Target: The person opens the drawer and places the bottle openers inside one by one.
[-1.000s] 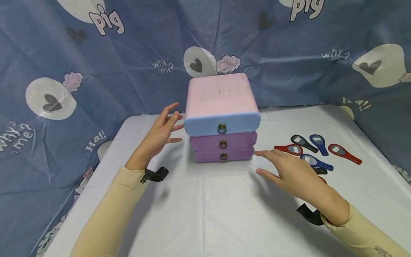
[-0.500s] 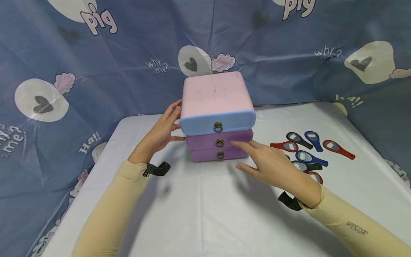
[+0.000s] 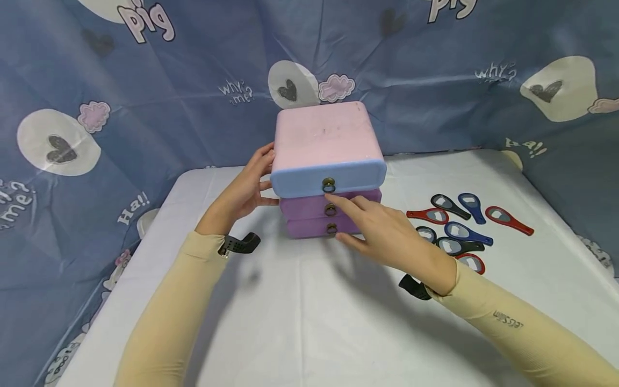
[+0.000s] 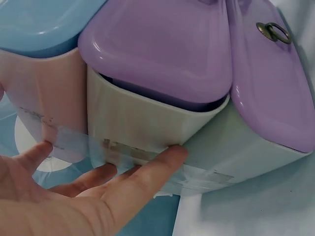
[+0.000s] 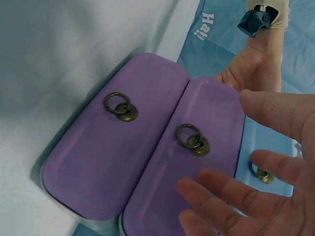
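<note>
A stacked drawer box with a pink top (image 3: 324, 134) stands on the white table. Its upper drawer front (image 3: 297, 183) is blue; the two below are purple. My left hand (image 3: 244, 188) lies against the box's left side, its fingertips (image 4: 174, 153) touching the pale casing over a strip of clear tape. A thin dark gap shows behind the middle drawer front (image 4: 162, 44). My right hand (image 3: 391, 234) is in front of the drawers, fingers spread and holding nothing. Its index fingertip is just below the upper drawer's brass ring pull (image 3: 329, 186), which the right wrist view partly hides.
Several flat, oval-headed tools like bottle openers, red, blue and black, lie right of the box, among them a red one (image 3: 510, 220) and a blue one (image 3: 471, 207). A blue printed cloth (image 3: 193, 80) hangs behind the table (image 3: 271, 322).
My right hand has moved left from beside the box to in front of its drawer pulls. My left hand has closed in from just off the box to touch its left side.
</note>
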`<state>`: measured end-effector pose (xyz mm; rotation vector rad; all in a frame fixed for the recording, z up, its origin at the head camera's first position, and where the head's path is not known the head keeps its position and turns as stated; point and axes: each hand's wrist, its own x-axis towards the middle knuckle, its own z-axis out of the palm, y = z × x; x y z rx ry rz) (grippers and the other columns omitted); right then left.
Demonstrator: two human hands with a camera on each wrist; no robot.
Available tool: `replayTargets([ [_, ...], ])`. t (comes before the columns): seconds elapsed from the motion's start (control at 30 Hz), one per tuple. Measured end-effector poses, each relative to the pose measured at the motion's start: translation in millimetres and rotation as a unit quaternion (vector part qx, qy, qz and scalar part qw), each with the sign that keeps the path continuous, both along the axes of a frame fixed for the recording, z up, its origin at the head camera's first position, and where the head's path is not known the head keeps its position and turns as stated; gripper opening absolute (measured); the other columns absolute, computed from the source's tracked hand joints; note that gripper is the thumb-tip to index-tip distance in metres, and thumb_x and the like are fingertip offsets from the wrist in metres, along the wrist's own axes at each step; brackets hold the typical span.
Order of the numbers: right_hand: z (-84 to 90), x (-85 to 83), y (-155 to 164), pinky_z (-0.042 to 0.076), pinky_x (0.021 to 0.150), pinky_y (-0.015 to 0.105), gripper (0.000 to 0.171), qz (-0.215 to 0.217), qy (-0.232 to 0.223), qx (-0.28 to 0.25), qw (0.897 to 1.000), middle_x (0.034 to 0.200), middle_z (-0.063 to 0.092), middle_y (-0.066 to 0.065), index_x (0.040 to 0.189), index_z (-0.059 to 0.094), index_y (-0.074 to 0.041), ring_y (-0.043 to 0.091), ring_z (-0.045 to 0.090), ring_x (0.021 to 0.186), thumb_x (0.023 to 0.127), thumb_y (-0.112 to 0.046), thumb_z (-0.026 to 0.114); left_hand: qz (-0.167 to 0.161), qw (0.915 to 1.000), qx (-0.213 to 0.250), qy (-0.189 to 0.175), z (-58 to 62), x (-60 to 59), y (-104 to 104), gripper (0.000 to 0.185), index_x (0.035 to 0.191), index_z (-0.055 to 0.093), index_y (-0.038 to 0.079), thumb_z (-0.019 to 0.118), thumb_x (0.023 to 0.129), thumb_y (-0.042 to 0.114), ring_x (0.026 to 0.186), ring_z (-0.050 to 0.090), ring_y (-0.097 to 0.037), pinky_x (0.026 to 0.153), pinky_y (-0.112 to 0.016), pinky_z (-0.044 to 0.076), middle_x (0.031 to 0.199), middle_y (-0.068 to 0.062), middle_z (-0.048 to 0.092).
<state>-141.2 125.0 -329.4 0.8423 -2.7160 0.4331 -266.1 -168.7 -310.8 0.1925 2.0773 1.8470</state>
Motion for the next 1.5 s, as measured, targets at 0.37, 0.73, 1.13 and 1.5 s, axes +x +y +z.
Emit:
replayTargets([
  [0.37,6.0,-0.9,-6.4,0.059,0.070,0.047,0.074,-0.010,0.040,0.005,0.999,0.122,0.071,0.011,0.162,0.050,-0.018,0.030,0.070,0.100,0.098,-0.040,0.081,0.024,0.9994,-0.021,0.010,4.9,4.0,7.2,0.079,0.170,0.016,0.039,0.049,0.105,0.068,0.155,0.038,-0.049,0.113,-0.079,0.041,0.173,-0.014,0.024],
  [0.73,18.4,-13.5,-6.3,0.062,0.069,0.045,0.027,-0.005,0.089,-0.088,0.992,0.110,0.078,0.001,0.121,0.077,-0.015,0.022,0.075,0.099,0.096,-0.021,0.085,0.010,0.9998,-0.013,-0.013,4.9,1.7,8.2,0.081,0.172,0.010,0.045,0.051,0.105,0.067,0.159,0.034,-0.046,0.115,-0.078,0.039,0.176,-0.012,0.020],
  [1.13,16.9,-15.0,-8.7,0.059,0.064,0.038,0.006,0.016,0.106,-0.155,0.982,0.095,0.078,-0.003,0.101,0.079,-0.015,0.018,0.075,0.086,0.097,-0.012,0.081,0.007,0.9997,-0.020,-0.007,3.3,1.4,5.3,0.081,0.171,0.012,0.046,0.051,0.103,0.067,0.154,0.039,-0.047,0.112,-0.078,0.043,0.170,-0.015,0.027],
  [1.5,13.8,9.8,-6.2,0.054,0.061,0.031,0.007,0.027,0.127,-0.161,0.978,0.093,0.076,-0.007,0.099,0.078,-0.018,0.009,0.070,0.080,0.095,-0.014,0.083,0.003,0.9993,-0.038,0.006,1.8,0.4,4.3,0.079,0.171,0.012,0.046,0.048,0.104,0.067,0.154,0.037,-0.048,0.114,-0.080,0.039,0.168,-0.017,0.028],
])
